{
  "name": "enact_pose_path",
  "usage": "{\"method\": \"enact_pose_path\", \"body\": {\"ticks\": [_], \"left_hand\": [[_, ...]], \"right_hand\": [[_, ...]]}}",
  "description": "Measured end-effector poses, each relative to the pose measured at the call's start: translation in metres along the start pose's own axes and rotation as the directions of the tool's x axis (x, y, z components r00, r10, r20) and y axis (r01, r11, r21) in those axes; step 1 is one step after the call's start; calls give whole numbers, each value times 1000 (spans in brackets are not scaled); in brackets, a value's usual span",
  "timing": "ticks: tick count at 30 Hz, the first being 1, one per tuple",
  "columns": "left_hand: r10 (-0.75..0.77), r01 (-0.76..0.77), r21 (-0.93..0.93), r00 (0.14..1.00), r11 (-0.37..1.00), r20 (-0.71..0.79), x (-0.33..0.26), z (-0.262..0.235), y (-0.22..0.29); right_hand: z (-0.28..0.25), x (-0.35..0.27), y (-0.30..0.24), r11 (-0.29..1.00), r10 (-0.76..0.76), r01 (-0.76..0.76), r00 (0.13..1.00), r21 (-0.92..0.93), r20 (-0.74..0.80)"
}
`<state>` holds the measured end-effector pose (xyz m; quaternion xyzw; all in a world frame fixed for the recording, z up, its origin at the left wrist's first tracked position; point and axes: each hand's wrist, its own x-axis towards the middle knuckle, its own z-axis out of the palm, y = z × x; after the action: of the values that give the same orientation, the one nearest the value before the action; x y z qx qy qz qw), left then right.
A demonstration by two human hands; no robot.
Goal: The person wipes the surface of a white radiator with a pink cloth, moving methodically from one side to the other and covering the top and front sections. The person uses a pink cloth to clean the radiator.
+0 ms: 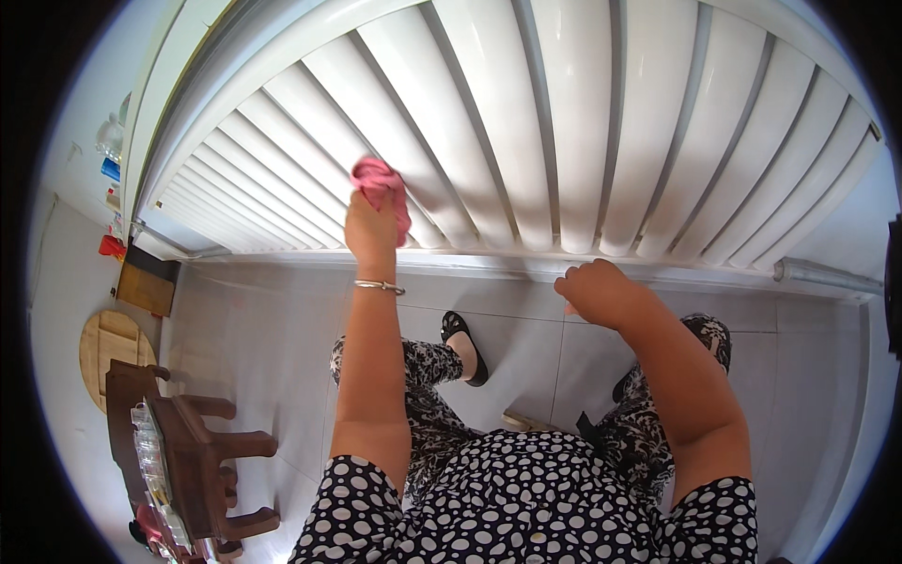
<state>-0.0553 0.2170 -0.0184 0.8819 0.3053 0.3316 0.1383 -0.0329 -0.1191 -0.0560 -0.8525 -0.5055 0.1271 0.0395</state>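
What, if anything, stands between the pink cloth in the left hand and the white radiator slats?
Nothing visible: the left hand holds the pink cloth at the radiator slats, with no other object showing between.

We see bright, diffuse light with pale glare on the white radiator (575,122), soft shadows low on it and across the grey tiled floor (263,357), slight blur at the pink cloth (379,173), and fisheye curving of straight edges toward a black, blue-fringed rim.

We appear to be in home: white slatted radiator (571,132), pale tiled floor (254,329), dark wooden counter (194,442) with curved legs, round wooden board (111,348).
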Motion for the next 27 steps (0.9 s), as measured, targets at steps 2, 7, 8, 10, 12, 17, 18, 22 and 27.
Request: {"method": "enact_pose_path", "body": {"ticks": [2,7,8,10,12,17,18,22,27], "left_hand": [[-36,39,-36,995,999,88,-18,18,-14],[-108,139,-101,958,985,265,-55,59,-38],[-94,125,-120,967,985,236,-62,73,-52],[-122,159,-132,960,978,253,-72,90,-62],[-100,140,-146,963,979,249,-82,102,-68],[-155,212,-130,924,969,348,-93,120,-82],[-140,204,-139,917,969,374,-91,119,-84],[-50,138,-266,948,954,314,-83,104,-67],[12,54,-439,989,897,146,-49,41,-14]], "right_hand": [[2,1,-1,1000,-5,5,1000,-22,5],[6,2,-1,1000,-7,7,1000,-26,15],[5,3,-4,1000,-5,5,1000,-11,25],[4,3,-5,1000,3,-3,999,4,45],[2,3,-5,1000,7,-7,998,2,62],[5,3,-4,1000,6,-5,998,-12,61],[4,3,-4,1000,4,-3,998,-15,59],[1,3,-3,1000,22,-21,997,-13,74],[8,3,3,999,35,-35,996,2,82]]}}
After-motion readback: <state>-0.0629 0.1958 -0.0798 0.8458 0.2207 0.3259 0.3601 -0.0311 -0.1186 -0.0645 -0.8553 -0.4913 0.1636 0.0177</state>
